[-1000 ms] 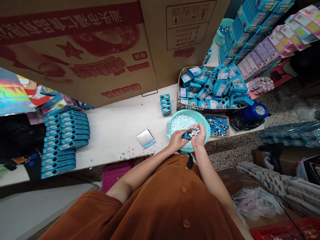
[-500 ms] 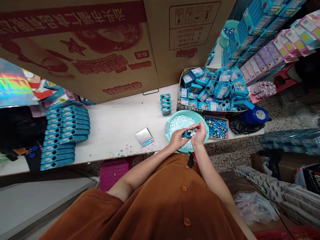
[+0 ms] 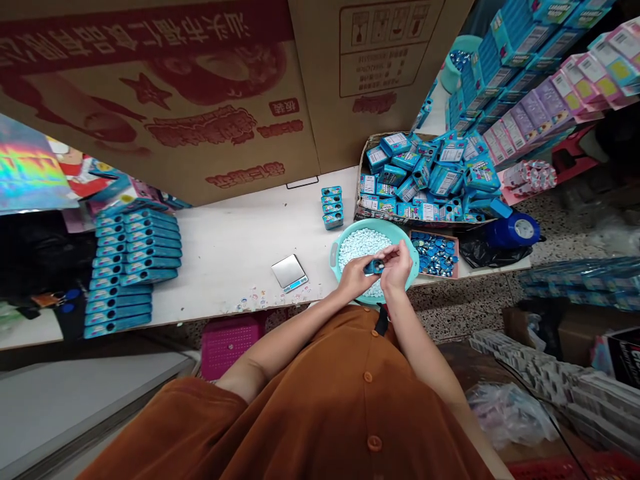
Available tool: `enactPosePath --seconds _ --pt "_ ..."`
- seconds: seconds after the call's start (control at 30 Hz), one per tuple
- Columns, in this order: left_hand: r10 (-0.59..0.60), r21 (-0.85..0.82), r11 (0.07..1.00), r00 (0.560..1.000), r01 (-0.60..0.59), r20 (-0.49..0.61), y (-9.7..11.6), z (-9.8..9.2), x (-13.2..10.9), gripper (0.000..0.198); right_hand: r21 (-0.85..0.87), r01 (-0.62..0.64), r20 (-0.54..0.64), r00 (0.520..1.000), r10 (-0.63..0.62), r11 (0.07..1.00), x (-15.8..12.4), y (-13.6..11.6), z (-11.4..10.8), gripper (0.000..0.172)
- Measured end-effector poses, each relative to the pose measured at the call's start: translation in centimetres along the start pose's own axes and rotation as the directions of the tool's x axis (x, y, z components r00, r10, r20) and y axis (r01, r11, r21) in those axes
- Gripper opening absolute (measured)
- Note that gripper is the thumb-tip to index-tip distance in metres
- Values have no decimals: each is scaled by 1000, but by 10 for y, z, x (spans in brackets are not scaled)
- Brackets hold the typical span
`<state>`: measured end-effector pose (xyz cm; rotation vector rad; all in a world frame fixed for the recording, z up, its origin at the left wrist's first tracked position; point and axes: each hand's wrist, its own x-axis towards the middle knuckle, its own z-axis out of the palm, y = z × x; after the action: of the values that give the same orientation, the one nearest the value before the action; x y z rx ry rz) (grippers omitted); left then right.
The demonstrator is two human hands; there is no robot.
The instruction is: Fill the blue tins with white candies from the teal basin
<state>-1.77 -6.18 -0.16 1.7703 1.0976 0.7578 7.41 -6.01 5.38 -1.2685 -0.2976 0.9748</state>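
Over the teal basin, which is filled with small pale blue tablets, both my hands meet. My left hand grips a small blue tin from the left. My right hand is curled against the tin's right side, fingers pinched together at its opening. No loose tablets show in the right palm now.
A small silver scale lies left of the basin. A short stack of blue tins stands behind it. A carton heaped with blue tins and a tray of blue lids sit to the right. Rows of flat blue tins lie far left. Big cardboard boxes wall off the back.
A second ago my right hand held a heap of pale tablets against the tin. The heap is gone from view and the fingers have closed onto the tin's mouth.
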Motion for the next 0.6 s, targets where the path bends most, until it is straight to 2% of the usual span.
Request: enactPosePath --seconds 0.1,0.17,0.23,0.37,0.47,0.53,0.6 --pt "-12 -42 999 1000 12 -7 1 -1 0 39 4 -5 24 1000 5 1000 -3 -1 2 42" --pt "-19 -105 994 1000 19 -8 5 -5 0 36 22 37 30 999 -38 999 -4 -7 2 42" --pt "-13 -179 984 1000 11 -9 8 -10 -1 35 43 137 -4 991 -137 990 -4 -17 0 43" --pt "-16 -237 971 999 9 -30 3 -20 -1 38 -8 344 -110 933 -343 939 8 -39 -18 47" --pt "-73 -194 979 995 58 -74 -13 -26 -3 37 -91 346 -166 919 -357 934 19 -41 -39 46" --pt "-87 -164 984 990 67 -113 -26 -32 -7 38 -146 313 -213 916 -339 938 22 -34 -53 44" --pt "-110 -139 987 974 83 -196 -40 -42 -9 40 -208 272 -251 913 -321 939 21 -24 -66 43"
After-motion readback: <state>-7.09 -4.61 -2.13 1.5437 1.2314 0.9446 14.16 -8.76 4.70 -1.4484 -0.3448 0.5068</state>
